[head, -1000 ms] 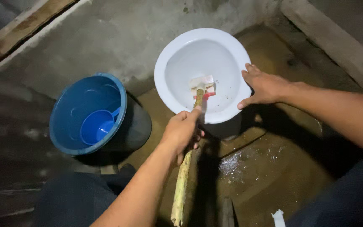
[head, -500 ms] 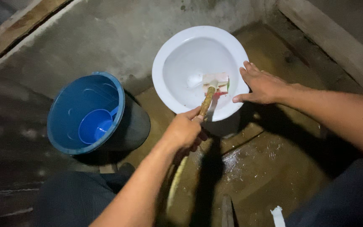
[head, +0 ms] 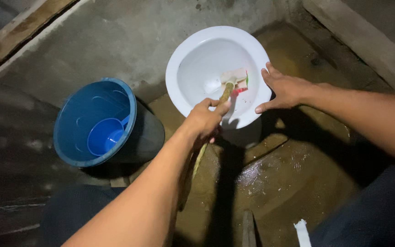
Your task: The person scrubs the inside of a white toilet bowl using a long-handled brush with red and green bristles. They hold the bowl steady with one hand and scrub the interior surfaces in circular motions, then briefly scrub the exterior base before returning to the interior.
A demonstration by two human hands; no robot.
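Scrubbing brush on a long rough wooden stick (head: 225,93), head view: its pale rectangular head with a red and green edge (head: 235,77) lies inside the white ceramic toilet bowl (head: 193,50), against the inner wall on the right of the basin, in the upper centre of the frame. The stick runs from the head down and to the left, over the near rim of the bowl, and on below the fist toward the lower centre of the frame.

Left hand (head: 203,121), centre of the frame: closed in a fist about the stick just outside the near rim, thumb laid along the shaft. The forearm enters from the bottom edge.

Right hand (head: 285,89), right of centre: open, fingers spread, palm pressed flat on the right rim of the bowl; it grips nothing. The forearm enters from the right edge.

Round blue plastic bucket (head: 72,114), left of centre: stands on the floor just beside the bowl, apart from both hands. A blue plastic dipper with a short handle (head: 106,136) lies inside it.

Wet brown concrete floor (head: 289,178), lower right: glistens with water beside the base of the bowl. A grey concrete wall (head: 115,41) fills the upper left behind bucket and bowl, and a concrete ledge (head: 366,41) crosses the upper right corner.
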